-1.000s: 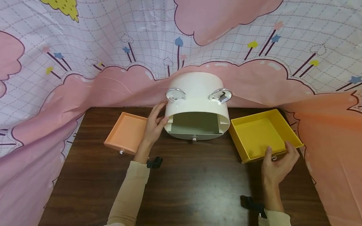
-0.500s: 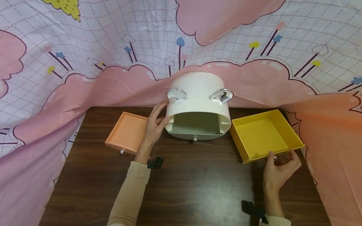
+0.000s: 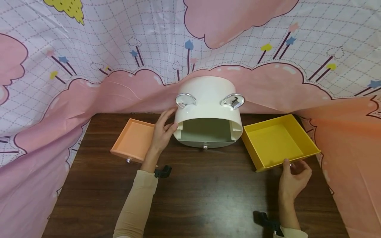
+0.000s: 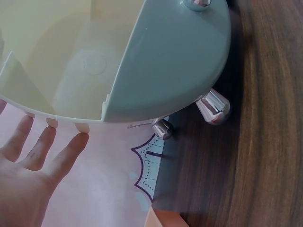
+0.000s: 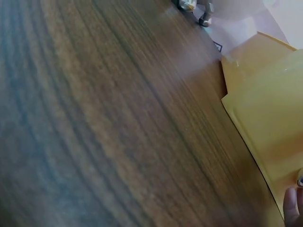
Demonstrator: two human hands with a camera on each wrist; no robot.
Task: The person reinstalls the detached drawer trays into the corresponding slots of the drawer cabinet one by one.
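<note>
Pink patterned cloth (image 3: 74,99) drapes behind the dark wooden bench (image 3: 202,191). At centre frame in the head view, the left hand (image 3: 162,132) rests flat against the white cabinet (image 3: 206,112), its grip wide; lower right, the right hand (image 3: 294,175) pinches the yellow drawer (image 3: 278,140) at its front knob. An orange drawer (image 3: 134,140) lies centre left. The left wrist view shows straight fingers (image 4: 66,153) touching the cabinet's rim. The right wrist view shows the yellow drawer at the right edge.

The right hand (image 3: 293,177) covers the little knob on the yellow drawer (image 3: 278,141), and the wrist picture shows only one fingertip at its edge.
</note>
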